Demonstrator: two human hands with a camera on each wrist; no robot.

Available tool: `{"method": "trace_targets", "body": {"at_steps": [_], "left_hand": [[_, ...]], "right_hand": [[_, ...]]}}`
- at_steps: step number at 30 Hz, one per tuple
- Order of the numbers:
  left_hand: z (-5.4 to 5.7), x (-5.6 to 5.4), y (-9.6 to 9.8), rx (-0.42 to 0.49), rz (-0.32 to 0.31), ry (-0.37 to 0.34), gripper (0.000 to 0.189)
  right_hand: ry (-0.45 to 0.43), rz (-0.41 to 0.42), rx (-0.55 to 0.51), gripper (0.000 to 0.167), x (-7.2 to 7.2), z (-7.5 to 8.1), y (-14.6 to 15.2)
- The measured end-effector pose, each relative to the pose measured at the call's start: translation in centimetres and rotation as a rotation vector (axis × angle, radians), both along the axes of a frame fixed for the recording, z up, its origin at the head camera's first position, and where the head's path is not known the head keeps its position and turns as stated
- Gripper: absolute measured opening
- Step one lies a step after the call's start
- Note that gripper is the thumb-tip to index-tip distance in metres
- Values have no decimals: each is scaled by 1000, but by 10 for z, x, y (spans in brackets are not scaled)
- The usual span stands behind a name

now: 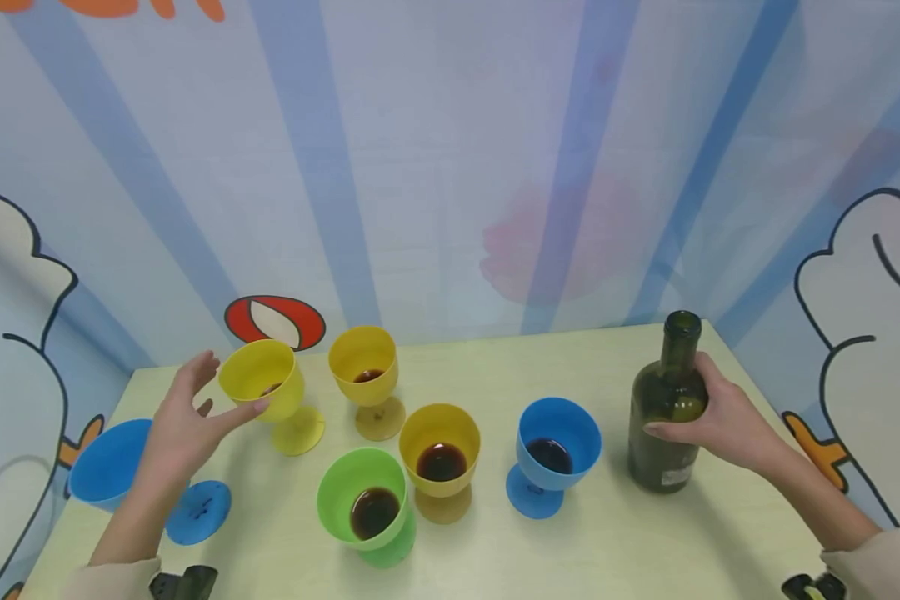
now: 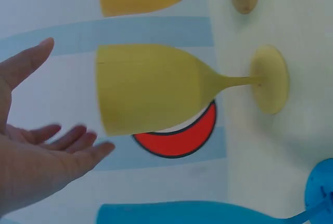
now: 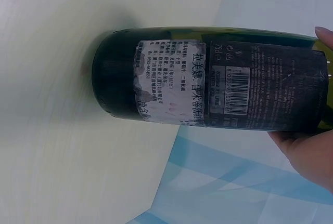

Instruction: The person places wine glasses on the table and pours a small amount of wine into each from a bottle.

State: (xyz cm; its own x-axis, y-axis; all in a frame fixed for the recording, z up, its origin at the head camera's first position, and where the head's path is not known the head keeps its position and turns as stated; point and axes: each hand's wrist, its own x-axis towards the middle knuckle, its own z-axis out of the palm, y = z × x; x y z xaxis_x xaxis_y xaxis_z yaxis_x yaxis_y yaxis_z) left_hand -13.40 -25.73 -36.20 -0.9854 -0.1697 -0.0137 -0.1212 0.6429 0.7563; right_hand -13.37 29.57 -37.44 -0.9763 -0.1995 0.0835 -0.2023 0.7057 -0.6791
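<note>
My left hand (image 1: 183, 429) is raised with thumb and fingers spread, beside the bowl of a yellow goblet (image 1: 270, 375) at the back left. In the left wrist view a gap shows between the fingers and this goblet (image 2: 151, 89), which stands upright with a little dark liquid inside. My right hand (image 1: 738, 417) grips a dark green wine bottle (image 1: 663, 425) around its upper body. The bottle is upright and has no stopper in its mouth. Its labels (image 3: 239, 86) face the right wrist camera. I cannot tell whether its base touches the table.
A blue goblet (image 1: 112, 467) stands partly behind my left forearm. Two orange-yellow goblets (image 1: 363, 367), a green goblet (image 1: 363, 500) and another blue goblet (image 1: 558, 442) hold dark liquid. All stand on a pale table (image 1: 585, 550) before a striped cloth backdrop (image 1: 450, 167).
</note>
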Motion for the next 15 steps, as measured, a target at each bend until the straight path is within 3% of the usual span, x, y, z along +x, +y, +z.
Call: {"method": "trace_targets", "body": {"at_steps": [3, 7, 10, 15], "left_hand": [[18, 14, 4, -23, -22, 17, 98], [9, 17, -15, -129, -3, 48, 98], [6, 20, -28, -202, 32, 33, 98], [32, 41, -23, -192, 98, -14, 99]], "right_hand": [[-2, 3, -8, 80, 0, 0, 0], [-3, 0, -9, 79, 1, -1, 0], [-4, -2, -7, 79, 1, -1, 1], [4, -1, -12, 79, 1, -1, 2]]}}
